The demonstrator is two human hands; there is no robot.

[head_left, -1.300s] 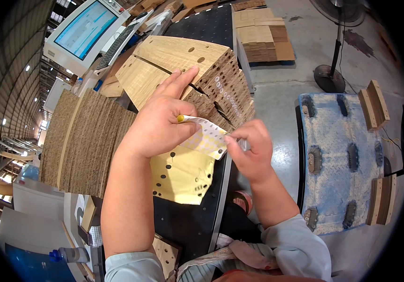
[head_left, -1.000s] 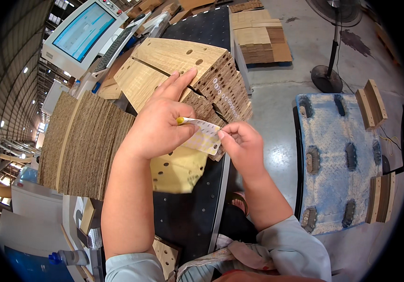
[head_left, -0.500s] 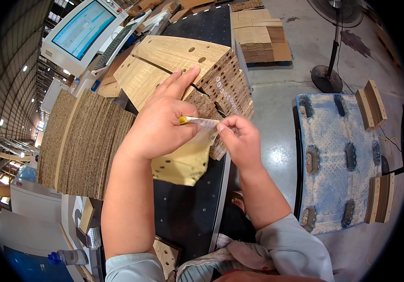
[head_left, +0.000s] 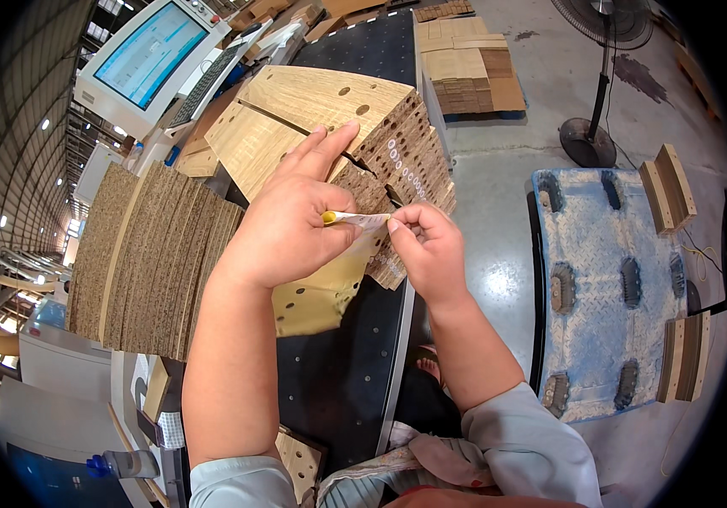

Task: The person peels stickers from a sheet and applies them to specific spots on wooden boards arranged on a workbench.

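Observation:
My left hand (head_left: pixel 300 220) rests two outstretched fingers on the top wood-grain board of a stack (head_left: pixel 313 97). Its thumb and bent index finger pinch a yellow-backed paper sheet (head_left: pixel 321 296) with dark round spots. The sheet's pale printed face shows along a folded strip between my hands, and the rest hangs down below my left hand. My right hand (head_left: pixel 427 250) is closed, thumb and forefinger gripping the strip's right end. Beside it, the boards' rough chipboard edges carry drilled holes, pale ring marks and a dark slot.
A tall row of chipboard panels (head_left: pixel 156 258) stands at left. Behind it are a monitor (head_left: pixel 150 53) and keyboard (head_left: pixel 203 85). The black table (head_left: pixel 338 372) has a metal edge on its right. On the floor at right are a blue pallet (head_left: pixel 600 296) and a standing fan (head_left: pixel 588 140).
My right hand has shifted slightly left and up with the strip's end. The hanging part of the sheet has swung and curled a little. My left hand stays in place.

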